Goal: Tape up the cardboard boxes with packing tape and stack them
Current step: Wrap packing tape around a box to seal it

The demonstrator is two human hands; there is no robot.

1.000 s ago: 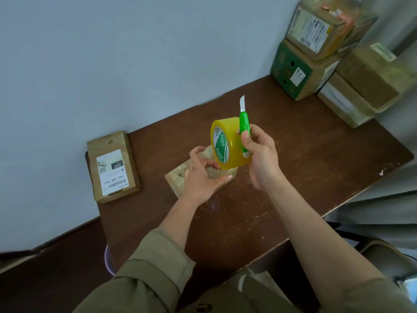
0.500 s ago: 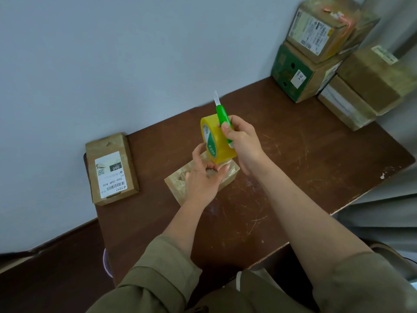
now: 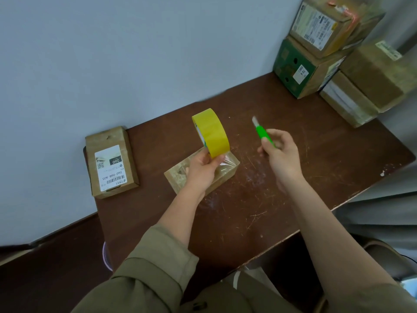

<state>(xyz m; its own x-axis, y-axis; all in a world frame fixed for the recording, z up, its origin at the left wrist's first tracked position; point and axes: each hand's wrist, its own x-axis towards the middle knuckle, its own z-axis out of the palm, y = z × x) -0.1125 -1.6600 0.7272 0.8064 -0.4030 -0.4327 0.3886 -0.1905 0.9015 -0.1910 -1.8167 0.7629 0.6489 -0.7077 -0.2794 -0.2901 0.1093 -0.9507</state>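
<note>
Since the earlier frame, right hand point(image 3: 282, 154), gripping the green plastic utility knife point(image 3: 262, 134), separated from the yellow packing-tape roll point(image 3: 211, 133). Left hand point(image 3: 200, 168) held it above the small brown cardboard box point(image 3: 228, 175). Recommended: tension tape before cutting.

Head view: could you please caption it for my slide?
Left hand holds yellow tape roll above a small box; right hand holds a green cutter.

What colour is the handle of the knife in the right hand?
Bright green, with a pale blade out; the knife shows clearly in the head view.
</note>
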